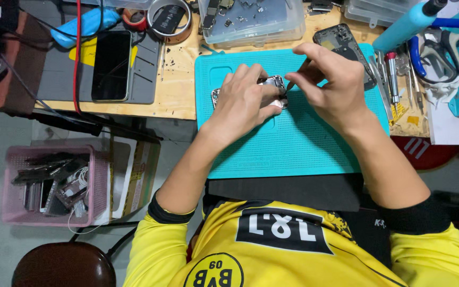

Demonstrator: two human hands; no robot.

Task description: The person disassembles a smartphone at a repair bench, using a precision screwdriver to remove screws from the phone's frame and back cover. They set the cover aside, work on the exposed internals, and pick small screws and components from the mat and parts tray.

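My left hand (243,101) rests on a silver phone frame (274,84) lying on the teal work mat (288,149) and holds it down; most of the frame is hidden under the palm. My right hand (330,85) is just to its right, fingers pinched on a thin tool (297,73) whose tip points at the frame's upper right corner. A dark phone back housing (338,42) lies on the mat beyond my right hand.
A black phone (111,65) lies on a grey mat (144,79) at left. Clear plastic parts boxes (256,21) stand at the back. Screwdrivers and tweezers (394,79) lie at right, near blue-handled scissors (447,48). A pink basket (49,186) of parts sits on the floor.
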